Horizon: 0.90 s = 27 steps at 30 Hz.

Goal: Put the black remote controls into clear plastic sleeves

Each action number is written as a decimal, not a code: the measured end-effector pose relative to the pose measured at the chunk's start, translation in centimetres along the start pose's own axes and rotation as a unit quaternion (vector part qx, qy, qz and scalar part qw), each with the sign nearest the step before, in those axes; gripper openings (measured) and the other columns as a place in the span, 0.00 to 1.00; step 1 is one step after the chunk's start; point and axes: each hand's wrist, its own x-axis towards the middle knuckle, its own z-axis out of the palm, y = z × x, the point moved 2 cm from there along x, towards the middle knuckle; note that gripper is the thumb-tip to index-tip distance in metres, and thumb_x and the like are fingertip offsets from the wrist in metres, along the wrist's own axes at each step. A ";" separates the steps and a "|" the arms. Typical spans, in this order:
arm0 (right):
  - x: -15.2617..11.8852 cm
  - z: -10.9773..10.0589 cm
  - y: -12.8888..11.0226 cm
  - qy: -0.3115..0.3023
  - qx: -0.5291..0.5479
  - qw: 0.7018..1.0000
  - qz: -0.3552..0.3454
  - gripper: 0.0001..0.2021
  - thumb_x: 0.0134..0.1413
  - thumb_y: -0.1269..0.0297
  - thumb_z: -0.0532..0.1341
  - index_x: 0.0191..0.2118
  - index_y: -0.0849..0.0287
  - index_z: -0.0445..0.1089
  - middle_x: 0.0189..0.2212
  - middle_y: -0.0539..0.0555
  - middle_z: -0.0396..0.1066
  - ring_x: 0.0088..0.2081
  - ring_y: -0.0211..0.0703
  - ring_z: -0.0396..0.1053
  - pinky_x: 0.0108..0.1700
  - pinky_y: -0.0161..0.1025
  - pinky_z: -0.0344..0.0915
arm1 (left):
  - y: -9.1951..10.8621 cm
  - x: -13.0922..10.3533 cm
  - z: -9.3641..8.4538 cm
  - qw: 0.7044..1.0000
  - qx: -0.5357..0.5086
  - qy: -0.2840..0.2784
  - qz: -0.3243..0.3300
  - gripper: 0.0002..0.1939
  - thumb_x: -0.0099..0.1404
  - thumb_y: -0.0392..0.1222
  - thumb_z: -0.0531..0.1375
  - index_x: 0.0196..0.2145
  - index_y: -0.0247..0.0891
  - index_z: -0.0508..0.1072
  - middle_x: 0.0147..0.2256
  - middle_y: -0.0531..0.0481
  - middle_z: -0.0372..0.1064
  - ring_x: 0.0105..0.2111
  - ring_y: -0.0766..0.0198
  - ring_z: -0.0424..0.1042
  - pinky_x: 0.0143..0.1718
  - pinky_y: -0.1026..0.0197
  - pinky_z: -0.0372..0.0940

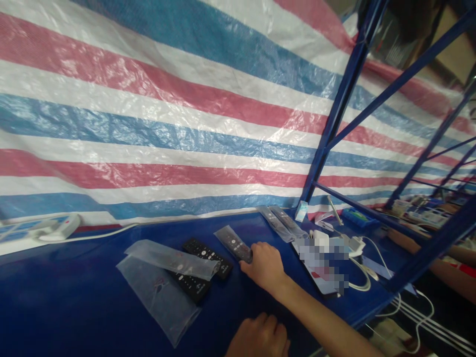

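My right hand (265, 268) reaches forward and grips the near end of a remote control (234, 242) in a clear plastic sleeve, which lies on the blue tabletop. My left hand (259, 338) is at the bottom edge of the view, its fingers curled closed; whatever may be in them is hidden. To the left lie two black remote controls, one farther back (222, 267) and one nearer (194, 288). A frosted plastic sleeve (167, 257) lies across them. Another plastic sleeve (159, 302) is spread flat, partly under the nearer remote.
Two sleeved remotes (275, 224) lie at the back. Right of my hand are a tablet-like device (316, 277), white adapters (355, 245) and cables. A blue metal frame (334, 114) rises there before a striped plastic sheet (167, 104). Another person's arm (405, 240) shows at right.
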 end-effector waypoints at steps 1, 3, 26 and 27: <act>0.4 0.0 0.3 0.002 -0.005 1.000 0.009 0.17 0.51 0.54 0.62 0.39 0.63 0.75 0.37 0.62 0.76 0.44 0.53 0.72 0.43 0.41 0.64 | 0.0 0.0 0.0 1.000 0.001 0.000 0.001 0.07 0.66 0.42 0.58 0.39 0.38 0.73 0.34 0.44 0.74 0.34 0.56 0.75 0.22 0.64 0.62; 1.4 -0.2 1.3 0.006 -0.015 0.999 0.030 0.17 0.52 0.54 0.61 0.40 0.64 0.75 0.38 0.63 0.76 0.44 0.52 0.72 0.43 0.41 0.64 | 0.0 0.1 0.2 1.000 0.002 0.003 0.003 0.08 0.66 0.42 0.57 0.39 0.38 0.73 0.34 0.44 0.74 0.34 0.56 0.74 0.21 0.64 0.62; -0.7 -1.2 -0.5 -0.062 0.089 0.983 -0.146 0.21 0.50 0.49 0.63 0.44 0.60 0.72 0.41 0.57 0.72 0.44 0.47 0.70 0.43 0.39 0.63 | -6.3 -4.8 -9.3 0.941 0.090 0.121 -0.302 0.16 0.70 0.37 0.46 0.43 0.33 0.72 0.40 0.39 0.70 0.41 0.49 0.71 0.35 0.52 0.70; -0.9 -1.0 -1.1 -0.063 0.083 0.983 -0.150 0.23 0.49 0.47 0.64 0.43 0.61 0.73 0.41 0.58 0.72 0.44 0.48 0.70 0.43 0.40 0.63 | -7.0 -5.2 -9.6 0.934 0.098 0.112 -0.325 0.16 0.70 0.37 0.46 0.43 0.32 0.72 0.40 0.38 0.69 0.41 0.49 0.71 0.35 0.52 0.70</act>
